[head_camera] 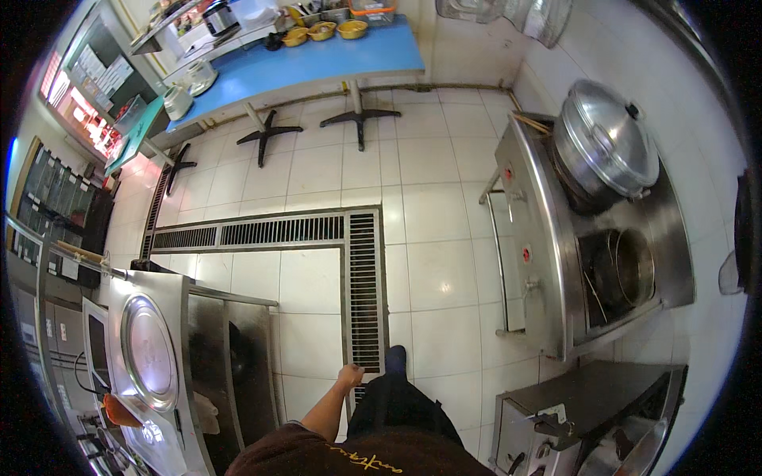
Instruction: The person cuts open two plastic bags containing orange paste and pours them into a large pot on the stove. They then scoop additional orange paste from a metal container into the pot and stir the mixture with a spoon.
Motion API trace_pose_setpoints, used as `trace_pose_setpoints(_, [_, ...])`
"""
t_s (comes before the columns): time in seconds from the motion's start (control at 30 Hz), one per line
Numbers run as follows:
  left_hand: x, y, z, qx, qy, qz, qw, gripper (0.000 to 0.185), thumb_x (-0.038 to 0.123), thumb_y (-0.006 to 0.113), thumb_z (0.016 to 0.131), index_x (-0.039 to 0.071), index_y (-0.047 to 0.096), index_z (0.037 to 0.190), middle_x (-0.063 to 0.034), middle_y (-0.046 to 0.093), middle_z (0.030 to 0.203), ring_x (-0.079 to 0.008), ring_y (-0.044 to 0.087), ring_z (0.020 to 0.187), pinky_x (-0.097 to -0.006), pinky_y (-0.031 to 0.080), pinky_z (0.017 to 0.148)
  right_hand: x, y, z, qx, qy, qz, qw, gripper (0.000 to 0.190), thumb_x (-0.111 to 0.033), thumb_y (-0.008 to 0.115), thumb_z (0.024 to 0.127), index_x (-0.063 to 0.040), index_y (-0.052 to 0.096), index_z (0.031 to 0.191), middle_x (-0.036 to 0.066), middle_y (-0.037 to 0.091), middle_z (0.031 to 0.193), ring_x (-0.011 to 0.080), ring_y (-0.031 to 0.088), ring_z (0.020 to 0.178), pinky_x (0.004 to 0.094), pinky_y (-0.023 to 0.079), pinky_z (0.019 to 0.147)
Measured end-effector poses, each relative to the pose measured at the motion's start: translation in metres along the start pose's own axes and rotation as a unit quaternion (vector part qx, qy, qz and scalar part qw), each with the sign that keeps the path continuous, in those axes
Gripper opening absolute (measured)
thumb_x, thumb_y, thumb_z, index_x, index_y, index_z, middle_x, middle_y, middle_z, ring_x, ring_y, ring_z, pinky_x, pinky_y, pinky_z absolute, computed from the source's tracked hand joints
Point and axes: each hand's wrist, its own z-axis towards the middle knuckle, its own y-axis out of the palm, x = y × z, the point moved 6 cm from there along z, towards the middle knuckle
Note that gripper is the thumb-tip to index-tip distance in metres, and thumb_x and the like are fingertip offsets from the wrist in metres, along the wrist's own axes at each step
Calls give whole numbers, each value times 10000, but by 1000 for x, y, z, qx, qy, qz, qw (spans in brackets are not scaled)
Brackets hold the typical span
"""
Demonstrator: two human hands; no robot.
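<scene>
My left hand [351, 376] hangs low in front of my body, over the near end of a metal floor drain grate [364, 291]. Its fingers are curled in, and nothing shows in them. My right hand is out of view. One dark shoe [396, 360] stands on the white floor tiles beside the grate. To my left is a stainless steel table [184, 333] bearing a large round metal tray [149, 351]. On my right stands a steel stove [539, 268] with a big lidded aluminium steamer pot [607, 140] and an open pot [634, 268] set in its nearer burner well.
Across the room, a blue-topped table [321, 59] on black-footed legs [360, 119] holds yellow baskets [352, 30] and white appliances [177, 102]. A metal rail [505, 262] juts from the stove front. A dark-topped steel unit [595, 395] stands at near right.
</scene>
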Motion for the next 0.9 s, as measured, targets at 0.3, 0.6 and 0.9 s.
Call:
trace_pose_setpoints(0.3, [62,-162,71,96,0,-162,982,344,275,612,908,-53,696,973,-161,709,764,-229,685,603,-354,535,533,-136,-24,-44,11,13,35,999,434,-115,697,934,19,615,1338,161,672,1271,265,671,1089,333,550,916])
trace_pose_setpoints(0.6, [238,-291,146,118,222,-27,967,410,369,647,952,-17,677,1087,-151,728,842,-224,732,709,-370,574,658,-402,-34,-119,97,-133,301,939,471,-82,705,922,23,590,1367,179,644,1326,291,663,1130,342,553,933])
trace_pose_setpoints(0.9, [152,-482,172,267,3,-64,962,415,401,652,892,11,715,1020,-221,731,1001,-406,691,991,-463,543,879,-892,-129,-501,-110,-411,604,674,325,11,690,847,50,668,1170,194,671,1235,336,639,1148,432,494,997])
